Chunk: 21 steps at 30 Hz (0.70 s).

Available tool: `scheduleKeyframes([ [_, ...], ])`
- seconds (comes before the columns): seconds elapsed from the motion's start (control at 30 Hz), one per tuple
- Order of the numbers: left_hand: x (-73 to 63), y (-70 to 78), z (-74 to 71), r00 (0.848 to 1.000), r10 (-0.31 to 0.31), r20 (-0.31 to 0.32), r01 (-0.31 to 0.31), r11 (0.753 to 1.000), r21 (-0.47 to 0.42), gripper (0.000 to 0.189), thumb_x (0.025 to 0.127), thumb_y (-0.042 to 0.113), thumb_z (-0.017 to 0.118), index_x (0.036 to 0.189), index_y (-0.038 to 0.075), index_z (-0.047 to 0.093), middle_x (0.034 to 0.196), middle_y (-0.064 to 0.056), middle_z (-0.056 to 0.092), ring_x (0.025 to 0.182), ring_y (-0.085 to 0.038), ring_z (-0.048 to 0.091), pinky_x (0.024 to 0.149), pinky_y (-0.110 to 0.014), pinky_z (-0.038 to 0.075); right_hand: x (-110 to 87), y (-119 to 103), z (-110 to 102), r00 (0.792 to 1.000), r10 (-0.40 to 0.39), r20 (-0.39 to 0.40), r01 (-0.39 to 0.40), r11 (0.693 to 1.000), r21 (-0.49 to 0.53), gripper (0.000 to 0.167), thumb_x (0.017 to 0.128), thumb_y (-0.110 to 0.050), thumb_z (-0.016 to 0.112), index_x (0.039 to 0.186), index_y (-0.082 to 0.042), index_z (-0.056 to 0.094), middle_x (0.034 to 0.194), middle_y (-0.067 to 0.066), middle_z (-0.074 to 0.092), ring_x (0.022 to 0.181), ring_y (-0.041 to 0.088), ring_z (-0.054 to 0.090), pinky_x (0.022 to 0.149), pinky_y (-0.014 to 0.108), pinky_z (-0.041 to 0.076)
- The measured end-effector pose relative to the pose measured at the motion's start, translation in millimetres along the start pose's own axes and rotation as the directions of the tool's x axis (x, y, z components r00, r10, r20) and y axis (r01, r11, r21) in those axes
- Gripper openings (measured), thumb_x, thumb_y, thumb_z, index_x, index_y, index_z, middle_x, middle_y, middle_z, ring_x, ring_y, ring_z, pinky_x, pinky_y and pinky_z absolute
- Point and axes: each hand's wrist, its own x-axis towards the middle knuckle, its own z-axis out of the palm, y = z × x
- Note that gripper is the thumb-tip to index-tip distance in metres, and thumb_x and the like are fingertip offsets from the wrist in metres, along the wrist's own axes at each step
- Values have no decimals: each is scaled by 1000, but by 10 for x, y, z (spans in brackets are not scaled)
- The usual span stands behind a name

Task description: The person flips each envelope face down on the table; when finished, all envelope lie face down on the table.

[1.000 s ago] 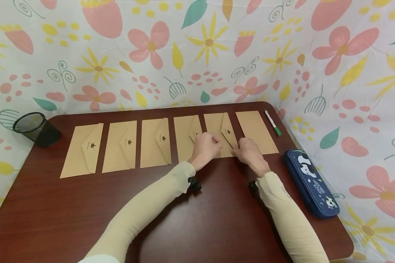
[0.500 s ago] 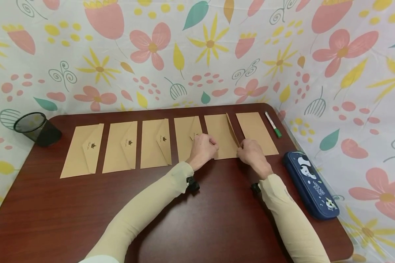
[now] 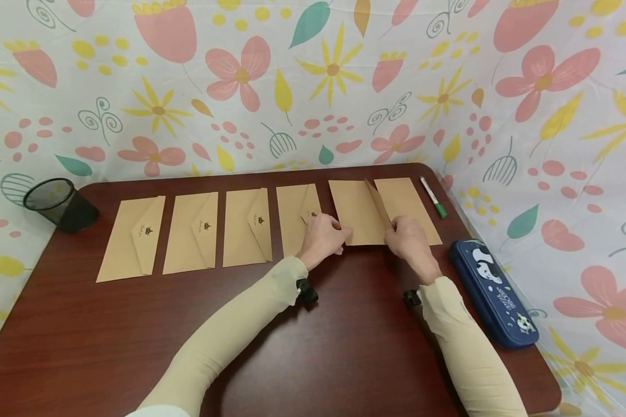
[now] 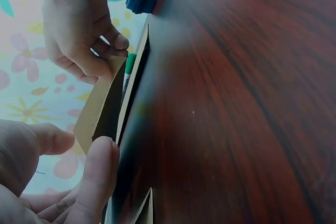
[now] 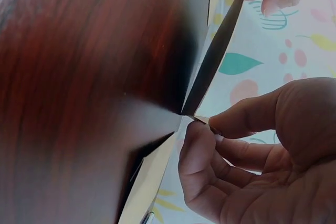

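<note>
My left hand (image 3: 319, 236) pinches the near left edge of a brown paper envelope (image 3: 356, 211) between thumb and fingers. My right hand (image 3: 410, 238) holds the near end of its flap (image 3: 378, 204), which stands up from the right side. From the left wrist view, the envelope (image 4: 97, 109) is tilted above the table, its dark underside showing. The right wrist view has thumb and forefinger closed on the flap corner (image 5: 201, 119). To the right lies a plain brown envelope (image 3: 409, 208), partly overlapped by the raised flap and right hand.
Several more envelopes, such as the one with a printed crown (image 3: 246, 227), lie in a row leftward. A black mesh pen cup (image 3: 70, 209) leans at the far left corner. A green-capped marker (image 3: 433, 198) and a blue pencil case (image 3: 492, 292) line the right edge.
The flap, earlier folded down with its crown showing, now stands up in my right hand. The envelope has shifted slightly right and risen off the table, with my left hand now at its edge.
</note>
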Motion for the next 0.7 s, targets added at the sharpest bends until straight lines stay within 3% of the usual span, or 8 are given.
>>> scheduleKeyframes([
  [0.07, 27, -33, 49, 1000, -11, 8, 11, 1000, -22, 27, 96, 25, 75, 73, 9, 73, 55, 1, 73, 46, -10, 70, 59, -24, 61, 75, 125, 53, 999, -24, -24, 24, 1000, 5, 33, 94, -6, 50, 63, -17, 45, 57, -5, 35, 55, 17, 37, 53, 32, 30],
  [0.17, 40, -31, 74, 999, -38, 29, 40, 996, -84, 20, 95, 24, 76, 90, 4, 75, 60, -4, 76, 45, -8, 69, 97, -28, 63, 203, 312, 136, 998, -38, -40, 38, 999, 7, 33, 92, -7, 51, 61, -18, 45, 55, -6, 35, 53, 18, 36, 51, 33, 29],
  [0.27, 31, 8, 61, 994, -75, 84, 95, 957, -273, 32, 95, 14, 76, 121, -3, 70, 76, -17, 81, 47, -10, 71, 108, -43, 61, 213, 321, 120, 999, -31, -32, 32, 999, 16, 32, 93, -6, 52, 63, -16, 47, 55, -3, 39, 53, 20, 39, 51, 34, 31],
  [0.3, 36, 5, 62, 991, -85, 104, 116, 932, -344, 40, 94, 12, 77, 129, -4, 66, 83, -21, 82, 49, -10, 71, 106, -44, 62, 171, 248, 78, 1000, -19, -22, 19, 1000, 14, 32, 94, -6, 52, 63, -13, 48, 56, -1, 41, 54, 21, 41, 52, 35, 33],
  [0.4, 41, 9, 59, 978, -118, 171, 192, 831, -522, 53, 93, 5, 77, 141, -6, 57, 96, -29, 81, 53, -13, 73, 73, -42, 69, 197, 335, 93, 998, -63, -29, 65, 996, 61, 33, 98, -11, 52, 65, -14, 51, 58, -2, 44, 57, 18, 43, 55, 32, 34],
  [0.47, 47, 15, 54, 970, -141, 197, 232, 779, -582, 57, 93, 1, 77, 144, -6, 53, 99, -30, 80, 56, -15, 74, 66, -34, 68, 151, 286, 65, 997, -69, -30, 71, 996, 61, 31, 99, -11, 53, 68, -14, 55, 60, -1, 49, 59, 18, 46, 57, 32, 36],
  [0.57, 51, 29, 52, 963, -163, 214, 263, 744, -615, 56, 94, -2, 76, 145, -5, 53, 98, -28, 80, 57, -16, 76, 64, -29, 66, 88, 224, 42, 996, -76, -38, 78, 996, 50, 27, 99, -12, 53, 74, -9, 64, 66, 3, 59, 64, 19, 51, 60, 30, 38],
  [0.7, 54, 46, 60, 960, -176, 216, 274, 734, -621, 51, 94, -3, 76, 141, 0, 55, 96, -21, 79, 59, -16, 77, 69, -33, 68, -93, -34, -68, 999, -36, -24, 35, 999, -7, 24, 102, -9, 54, 93, 0, 74, 85, 17, 74, 73, 27, 60, 65, 31, 43],
])
